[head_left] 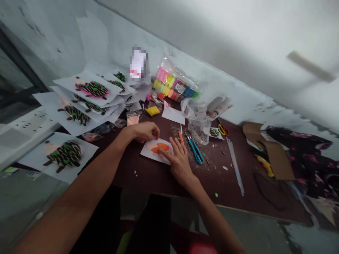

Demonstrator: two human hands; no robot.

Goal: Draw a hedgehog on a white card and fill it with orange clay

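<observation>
A small white sheet of paper (148,153) lies near the front of the dark table, with a flat orange clay shape (160,147) on it. My right hand (180,158) rests over the sheet's right edge, fingers stretched out, its thumb reaching to the orange shape. Above the sheet's upper left corner, my left hand (148,131) is closed, its fingers curled down; whatever they may hold is hidden. Beyond my right fingers lie an orange-handled craft knife (180,137) and blue-handled pliers (195,150).
Stacked sheets with clay hedgehogs (91,88) cover the left side. At the back are a phone (138,63), a pack of coloured clay (176,84) and a plastic bag (197,121). To the right lie scissors (223,129), glue sticks (235,165) and a yellow glue gun (265,165).
</observation>
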